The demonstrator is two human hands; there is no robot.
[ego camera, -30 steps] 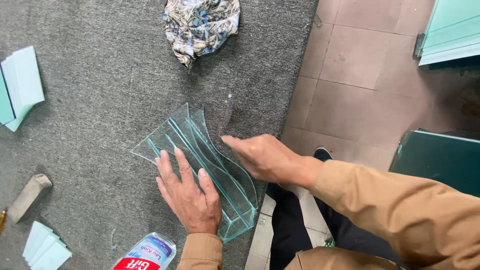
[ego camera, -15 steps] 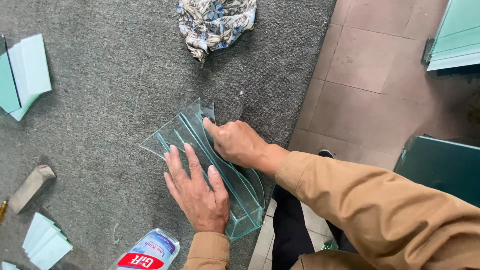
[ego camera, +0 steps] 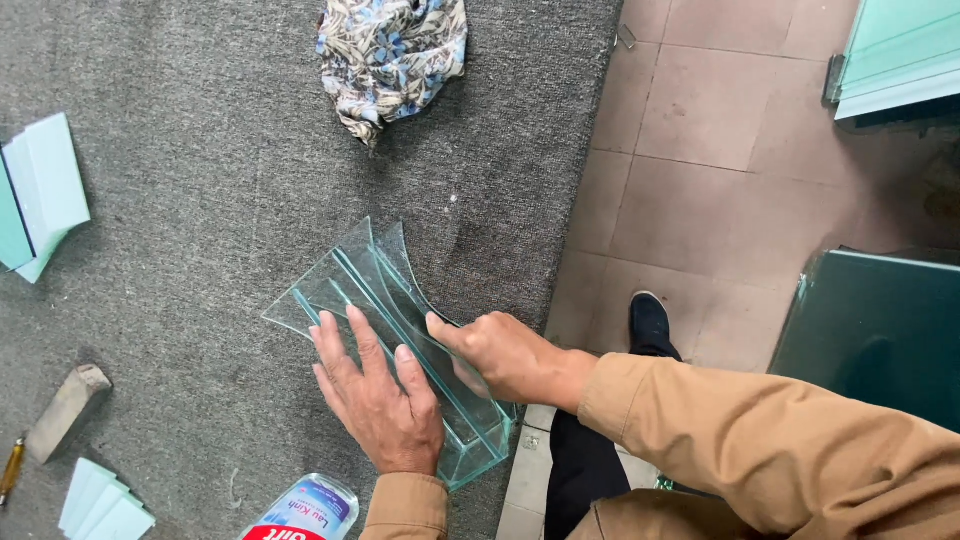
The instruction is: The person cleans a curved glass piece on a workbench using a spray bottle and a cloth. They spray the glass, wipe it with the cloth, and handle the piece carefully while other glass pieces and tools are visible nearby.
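A long clear glass box [ego camera: 345,275] with curved sides lies on the grey carpeted table [ego camera: 200,180], one end reaching the table's near edge. My left hand [ego camera: 380,400] lies flat on its near side, fingers spread. My right hand [ego camera: 505,355] is closed on the box's curved right wall, thumb pointing inward. Both sleeves are tan.
A crumpled patterned cloth [ego camera: 392,55] lies at the far edge. Pale glass pieces [ego camera: 40,195] sit at left, more glass pieces [ego camera: 100,500] at lower left. A wooden block [ego camera: 65,410] and a spray bottle [ego camera: 300,512] are near. Tiled floor [ego camera: 700,150] and glass sheets [ego camera: 870,330] lie right.
My right hand slid back along the curved wall toward the near end of the box. My left hand stayed flat on the glass.
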